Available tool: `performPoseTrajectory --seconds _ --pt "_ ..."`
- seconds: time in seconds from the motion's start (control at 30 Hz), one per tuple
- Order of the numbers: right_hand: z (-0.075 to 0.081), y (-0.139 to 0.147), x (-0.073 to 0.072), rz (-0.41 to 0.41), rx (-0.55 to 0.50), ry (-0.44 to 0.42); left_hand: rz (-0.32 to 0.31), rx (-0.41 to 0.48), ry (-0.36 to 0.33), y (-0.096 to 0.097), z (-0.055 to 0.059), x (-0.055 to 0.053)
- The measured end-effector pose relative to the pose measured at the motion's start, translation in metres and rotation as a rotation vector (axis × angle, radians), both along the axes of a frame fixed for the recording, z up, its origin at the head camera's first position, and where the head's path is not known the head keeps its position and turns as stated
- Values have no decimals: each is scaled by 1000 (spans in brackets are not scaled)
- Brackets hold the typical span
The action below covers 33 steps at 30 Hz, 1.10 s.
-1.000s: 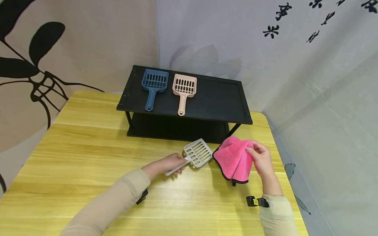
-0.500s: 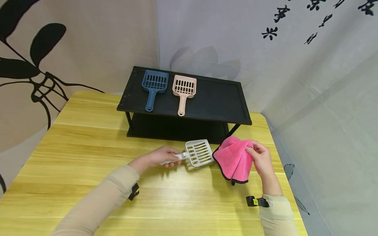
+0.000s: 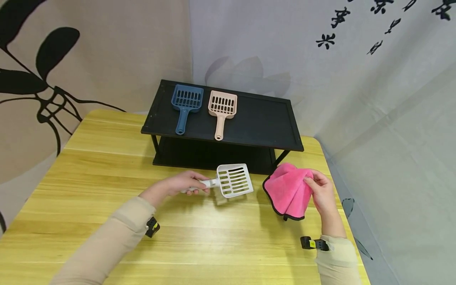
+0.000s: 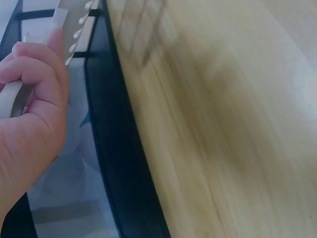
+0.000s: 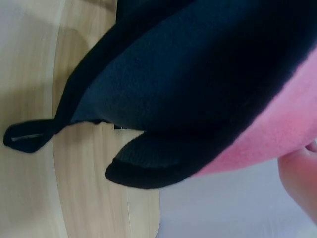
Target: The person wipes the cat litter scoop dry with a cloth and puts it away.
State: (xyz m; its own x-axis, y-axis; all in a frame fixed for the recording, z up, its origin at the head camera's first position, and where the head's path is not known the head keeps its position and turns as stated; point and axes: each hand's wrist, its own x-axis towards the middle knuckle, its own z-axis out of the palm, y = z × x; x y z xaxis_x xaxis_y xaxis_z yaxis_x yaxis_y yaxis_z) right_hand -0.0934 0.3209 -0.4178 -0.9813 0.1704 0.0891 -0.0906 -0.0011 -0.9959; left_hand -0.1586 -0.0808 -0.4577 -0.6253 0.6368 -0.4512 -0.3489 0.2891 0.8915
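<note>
Above a wooden table [image 3: 221, 241], left fingers [image 3: 196, 183] curled round a white scoop [image 3: 235, 181], right fingers [image 3: 312, 184] pinching a pink cloth [image 3: 287, 190]

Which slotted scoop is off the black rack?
The white slotted scoop, gripped by the left hand; the blue slotted scoop and pale pink slotted scoop lie on top of the black rack.

cloth-screened corner resembling a small recording set; the kind of building cannot be told. a creased beige hanging [image 3: 132, 43] with dark leaf motifs [image 3: 57, 49] and a pale grey hanging [image 3: 370, 91] with brush-style characters [image 3: 340, 17] enclose the far and right sides of a wood-grain worktop [image 3: 103, 178]; two small black wrist cameras [image 3: 152, 227] are worn.
</note>
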Motion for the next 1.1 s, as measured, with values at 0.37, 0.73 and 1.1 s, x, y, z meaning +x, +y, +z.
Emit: performPoseTrajectory --seconds 0.37,0.73,1.1 --pt "-5 -34 -12 1 260 -77 -81 -7 23 16 17 6" --pt "-6 -78 -23 -51 249 -102 -106 -80 33 38 20 16" --pt "-22 -113 -20 77 525 -61 -114 -77 29 48 24 19"
